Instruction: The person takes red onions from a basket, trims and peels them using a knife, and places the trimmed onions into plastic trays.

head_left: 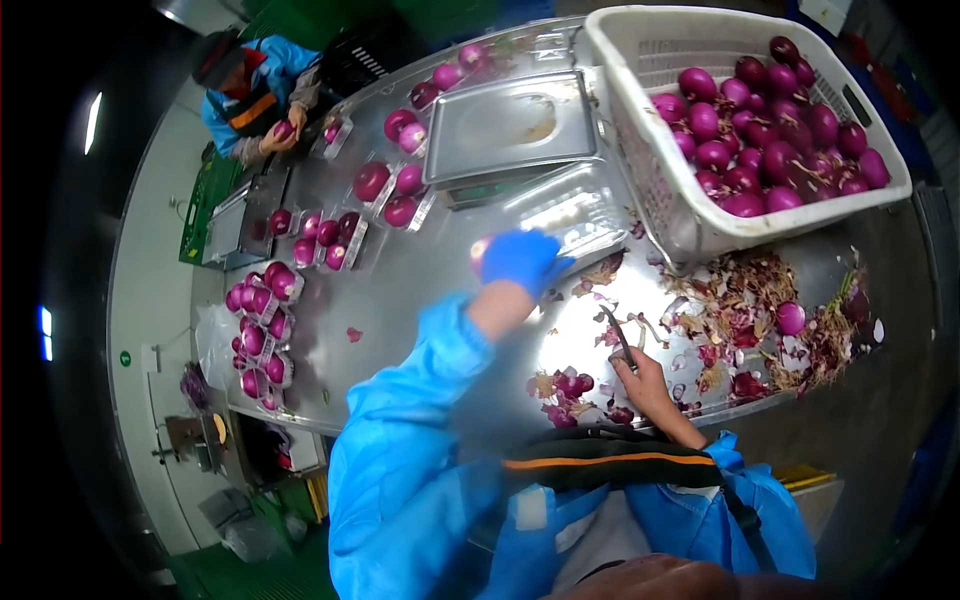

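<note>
My left hand (520, 262), in a blue glove, is stretched out over the metal table and blurred by motion. A pale pink and purple onion (480, 252) shows at its far left side, held against the fingers. Near the front edge, my bare right hand (647, 386) is closed round a small curved knife (619, 336), its blade pointing away from me. Clear plastic trays (585, 212) lie just right of the gloved hand. Below the knife are scraps of red onion skin (563, 392).
A white crate (660, 165) of red onions stands at the right. Behind the gloved hand is a weighing scale (515, 125). Trays of onions (265, 325) line the left side. Peelings (745, 300) cover the right. A co-worker (262, 90) holds an onion at the far left.
</note>
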Tool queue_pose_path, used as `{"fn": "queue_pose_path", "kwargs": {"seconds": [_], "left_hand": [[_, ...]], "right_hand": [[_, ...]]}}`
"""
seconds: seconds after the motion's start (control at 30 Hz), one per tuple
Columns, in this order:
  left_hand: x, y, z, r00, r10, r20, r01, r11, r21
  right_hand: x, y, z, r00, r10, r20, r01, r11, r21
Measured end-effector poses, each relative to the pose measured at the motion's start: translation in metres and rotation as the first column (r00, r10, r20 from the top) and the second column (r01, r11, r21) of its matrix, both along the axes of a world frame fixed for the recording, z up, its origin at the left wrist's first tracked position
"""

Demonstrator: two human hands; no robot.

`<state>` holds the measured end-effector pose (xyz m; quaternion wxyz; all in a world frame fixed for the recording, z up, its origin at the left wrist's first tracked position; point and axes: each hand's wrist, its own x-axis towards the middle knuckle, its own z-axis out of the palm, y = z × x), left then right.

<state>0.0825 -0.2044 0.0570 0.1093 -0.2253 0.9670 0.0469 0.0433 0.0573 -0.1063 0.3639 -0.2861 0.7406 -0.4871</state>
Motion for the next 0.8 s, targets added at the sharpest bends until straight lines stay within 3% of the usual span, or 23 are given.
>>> {"fn": "queue_pose_path", "kwargs": {"seconds": [0.07, 0.1, 0.13, 0.17, 0.23, 0.27, 0.3, 0.33, 0.4, 0.43, 0.5, 0.53, 0.57, 0.6, 0.63, 0.67, 0.73, 0.77, 0.8], "left_hand": [[0.025, 0.018, -0.002, 0.991, -0.131, -0.025, 0.126, 0.983, -0.134], [0.037, 0.033, -0.009, 0.993, -0.029, -0.113, 0.031, 0.999, 0.016], [0.053, 0.047, -0.021, 0.972, -0.130, -0.196, 0.116, 0.990, -0.080], [0.046, 0.074, 0.018, 0.976, -0.174, 0.130, 0.173, 0.985, 0.023], [0.066, 0.094, -0.034, 0.992, -0.127, 0.007, 0.124, 0.982, 0.144], [0.055, 0.106, -0.028, 0.978, -0.140, 0.157, 0.103, 0.970, 0.219], [0.054, 0.113, -0.045, 0.983, -0.172, 0.057, 0.150, 0.949, 0.277], [0.053, 0.117, -0.060, 0.979, -0.198, -0.044, 0.201, 0.923, 0.328], [0.047, 0.115, -0.072, 0.953, -0.175, -0.248, 0.293, 0.750, 0.593], [0.034, 0.116, -0.055, 0.930, -0.138, -0.341, 0.348, 0.632, 0.693], [-0.003, 0.094, 0.016, 0.976, -0.148, -0.162, 0.202, 0.312, 0.928], [-0.025, 0.077, 0.020, 0.890, -0.134, -0.436, 0.454, 0.169, 0.875], [-0.048, 0.069, 0.043, 0.871, -0.085, -0.483, 0.489, 0.223, 0.843], [-0.080, 0.064, 0.079, 0.910, -0.014, -0.415, 0.398, 0.319, 0.860], [-0.112, 0.063, 0.102, 0.938, 0.052, -0.341, 0.273, 0.494, 0.825], [-0.150, 0.041, 0.082, 0.886, 0.181, -0.427, 0.362, 0.305, 0.881], [-0.231, 0.037, 0.090, 0.885, 0.172, -0.433, 0.313, 0.471, 0.825], [-0.270, 0.028, 0.069, 0.837, 0.018, -0.547, 0.457, 0.527, 0.717], [-0.302, 0.029, 0.053, 0.838, -0.041, -0.543, 0.479, 0.531, 0.699]], "right_hand": [[-0.008, 0.013, -0.003, 1.000, -0.026, 0.008, 0.025, 0.999, 0.035], [-0.013, 0.019, -0.003, 0.999, -0.048, 0.017, 0.048, 0.998, 0.035], [-0.019, 0.025, -0.002, 0.997, -0.070, 0.027, 0.069, 0.997, 0.036], [-0.024, 0.030, 0.003, 0.995, -0.094, 0.026, 0.091, 0.991, 0.093], [-0.033, 0.044, -0.010, 0.990, -0.132, -0.045, 0.134, 0.991, 0.030], [-0.038, 0.049, -0.016, 0.988, -0.149, -0.051, 0.151, 0.988, 0.032], [-0.042, 0.050, 0.006, 0.974, -0.205, 0.094, 0.198, 0.977, 0.081], [-0.046, 0.054, -0.003, 0.977, -0.212, 0.018, 0.211, 0.976, 0.054], [-0.053, 0.065, -0.028, 0.965, -0.224, -0.134, 0.227, 0.974, 0.000], [-0.062, 0.068, -0.019, 0.974, -0.200, -0.107, 0.206, 0.977, 0.053], [-0.066, 0.077, -0.018, 0.979, -0.201, -0.029, 0.202, 0.978, 0.054], [-0.067, 0.083, -0.017, 0.980, -0.200, 0.010, 0.199, 0.978, 0.054], [-0.067, 0.087, -0.012, 0.971, -0.200, 0.131, 0.199, 0.980, 0.023], [-0.073, 0.094, -0.009, 0.994, 0.007, 0.108, -0.021, 0.991, 0.130], [-0.073, 0.100, -0.007, 0.985, 0.144, 0.099, -0.149, 0.987, 0.051], [-0.070, 0.106, -0.008, 0.958, 0.275, 0.078, -0.273, 0.962, -0.026], [-0.068, 0.114, -0.020, 0.808, 0.589, 0.010, -0.586, 0.800, 0.128], [-0.082, 0.112, 0.013, 0.828, 0.532, 0.179, -0.556, 0.820, 0.134], [-0.090, 0.115, 0.013, 0.860, 0.466, 0.207, -0.497, 0.857, 0.134]]}}
